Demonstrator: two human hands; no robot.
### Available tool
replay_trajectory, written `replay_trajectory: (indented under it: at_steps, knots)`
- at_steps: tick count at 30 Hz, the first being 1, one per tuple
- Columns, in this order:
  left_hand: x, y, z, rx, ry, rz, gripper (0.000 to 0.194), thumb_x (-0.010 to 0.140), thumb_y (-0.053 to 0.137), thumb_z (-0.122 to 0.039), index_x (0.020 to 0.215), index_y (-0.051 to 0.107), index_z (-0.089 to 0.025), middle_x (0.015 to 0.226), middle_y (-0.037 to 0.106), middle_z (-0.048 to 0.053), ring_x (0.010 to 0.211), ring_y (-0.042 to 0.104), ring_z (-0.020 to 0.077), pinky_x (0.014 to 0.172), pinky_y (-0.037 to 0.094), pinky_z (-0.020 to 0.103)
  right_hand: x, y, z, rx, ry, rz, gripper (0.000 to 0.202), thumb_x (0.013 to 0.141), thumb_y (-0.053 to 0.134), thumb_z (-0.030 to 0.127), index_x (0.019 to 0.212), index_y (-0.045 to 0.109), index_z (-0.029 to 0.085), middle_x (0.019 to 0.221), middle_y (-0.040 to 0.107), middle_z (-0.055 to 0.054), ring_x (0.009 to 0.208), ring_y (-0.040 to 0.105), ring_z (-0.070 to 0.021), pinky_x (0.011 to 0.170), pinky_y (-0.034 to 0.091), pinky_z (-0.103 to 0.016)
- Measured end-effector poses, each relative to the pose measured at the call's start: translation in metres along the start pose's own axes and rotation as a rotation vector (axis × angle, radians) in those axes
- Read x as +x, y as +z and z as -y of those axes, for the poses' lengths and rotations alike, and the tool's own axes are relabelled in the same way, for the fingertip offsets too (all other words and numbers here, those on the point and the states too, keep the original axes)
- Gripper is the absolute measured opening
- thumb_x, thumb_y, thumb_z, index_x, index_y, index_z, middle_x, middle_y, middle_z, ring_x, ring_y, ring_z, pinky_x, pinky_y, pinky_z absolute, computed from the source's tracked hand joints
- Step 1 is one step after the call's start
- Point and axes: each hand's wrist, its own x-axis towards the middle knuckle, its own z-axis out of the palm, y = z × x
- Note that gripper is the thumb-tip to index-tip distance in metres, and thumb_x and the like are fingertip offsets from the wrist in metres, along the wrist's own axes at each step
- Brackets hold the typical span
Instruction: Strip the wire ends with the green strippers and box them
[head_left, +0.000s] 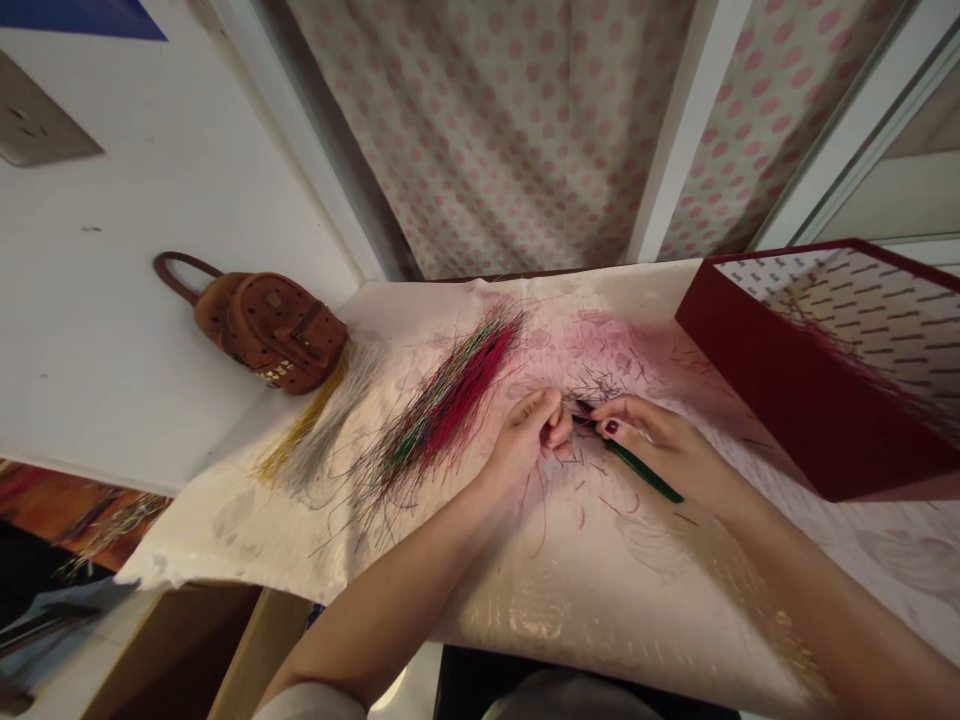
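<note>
Near the middle of the covered table, my left hand (536, 425) is closed in a pinch on thin red strands, whose ends hang below it. Close to its right, my right hand (649, 435) holds a dark tool with a green handle (645, 472), the dark tip pointing at the left fingertips. Short cut bits (604, 375) lie scattered behind and below the hands. To the left of my left hand lies a long bundle of red, green and dark strands (457, 395). Silver strands (330, 430) and yellow strands (304, 430) lie farther left.
A brown bag (274, 325) with a handle rests at the table's back left against the white wall. On the right stands a dark red box (810, 400) with a patterned lining and strands in it. Behind the table (540, 600) hangs a dotted curtain (510, 130).
</note>
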Motion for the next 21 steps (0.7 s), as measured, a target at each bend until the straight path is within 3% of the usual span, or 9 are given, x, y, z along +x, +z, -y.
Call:
replay_trajectory:
  at_steps: [4, 12, 18, 21]
  knots:
    - [0.0008, -0.0001, 0.0057, 0.069, -0.028, 0.039, 0.050, 0.090, 0.065, -0.059, 0.070, 0.042, -0.020, 0.058, 0.042, -0.005, 0.053, 0.034, 0.0089, 0.052, 0.035, 0.022, -0.0015, -0.0018, 0.0111, 0.158, -0.019, -0.016, 0.024, 0.098, 0.054, 0.043, 0.086, 0.060, 0.023, 0.078, 0.059, -0.001, 0.077, 0.057, -0.0195, 0.071, 0.044, -0.033]
    - [-0.0007, 0.0017, 0.0081, 0.250, -0.003, 0.022, 0.048, 0.092, 0.060, -0.060, 0.073, 0.047, -0.019, 0.065, 0.054, -0.001, 0.053, 0.044, 0.0094, 0.051, 0.034, 0.024, -0.0019, -0.0024, 0.0090, 0.203, 0.027, -0.077, 0.025, 0.097, 0.056, 0.043, 0.084, 0.059, 0.022, 0.076, 0.059, -0.001, 0.073, 0.056, -0.0177, 0.069, 0.044, -0.032]
    - [-0.0005, 0.0023, 0.0079, 0.269, 0.003, 0.006, 0.048, 0.092, 0.060, -0.061, 0.074, 0.049, -0.018, 0.063, 0.054, -0.001, 0.053, 0.046, 0.0095, 0.051, 0.035, 0.023, -0.0022, 0.0028, 0.0047, 0.313, 0.012, -0.054, 0.021, 0.096, 0.061, 0.042, 0.095, 0.063, 0.022, 0.082, 0.064, -0.002, 0.077, 0.061, -0.0181, 0.072, 0.048, -0.031]
    - [-0.0019, 0.0039, 0.0083, 0.258, 0.003, -0.043, 0.047, 0.092, 0.060, -0.060, 0.075, 0.053, -0.017, 0.071, 0.061, 0.002, 0.056, 0.049, 0.0097, 0.053, 0.041, 0.023, -0.0025, 0.0022, 0.0037, 0.310, 0.007, -0.090, 0.021, 0.096, 0.061, 0.042, 0.093, 0.064, 0.022, 0.082, 0.064, -0.002, 0.077, 0.061, -0.0186, 0.072, 0.049, -0.032]
